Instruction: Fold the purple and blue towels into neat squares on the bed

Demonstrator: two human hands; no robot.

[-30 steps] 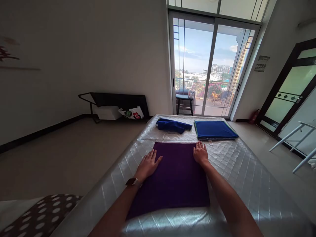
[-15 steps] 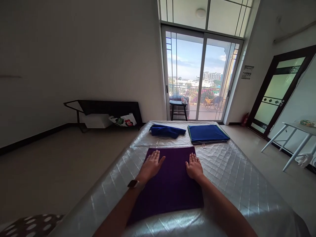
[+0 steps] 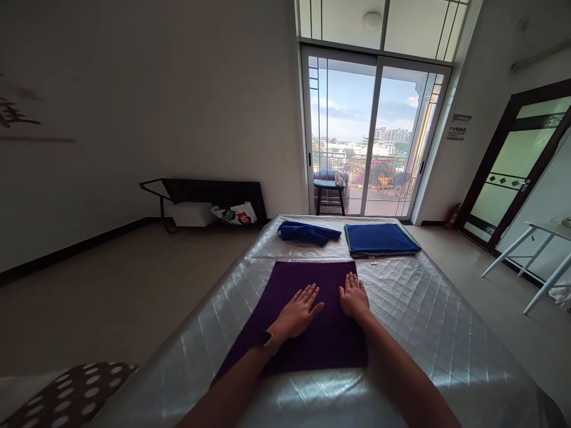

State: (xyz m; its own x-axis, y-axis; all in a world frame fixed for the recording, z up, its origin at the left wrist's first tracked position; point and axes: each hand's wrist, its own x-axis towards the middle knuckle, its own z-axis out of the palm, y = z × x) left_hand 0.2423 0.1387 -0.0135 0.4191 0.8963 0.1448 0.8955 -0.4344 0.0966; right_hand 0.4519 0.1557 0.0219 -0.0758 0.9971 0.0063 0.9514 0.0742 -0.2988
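Observation:
A dark purple cloth [image 3: 321, 345], lying flat with fairly straight edges, is spread on the silvery quilted cover [image 3: 414, 321] in front of me. My left hand [image 3: 298, 312] rests palm down near the cloth's middle, fingers stretched out; a watch [image 3: 267, 340] is on that wrist. Along the right edge of the cloth lies my right hand [image 3: 354, 296], also flat with its fingers extended. Beyond the purple cloth are a crumpled blue cloth [image 3: 307, 233] on the left and a neatly folded blue cloth [image 3: 381, 239] with a green edge on the right.
A black bench-like frame [image 3: 214, 193] stands by the left wall, with a white box [image 3: 191, 215] and a printed bag [image 3: 236, 214] at it. Ahead is a sliding glass door [image 3: 341, 119]. A white table [image 3: 551, 228] is at right, polka-dot fabric [image 3: 75, 392] at lower left.
My left hand has slid from the cloth's upper left part toward its middle and nearer to me. My right hand stays along the right edge. The view has turned slightly left.

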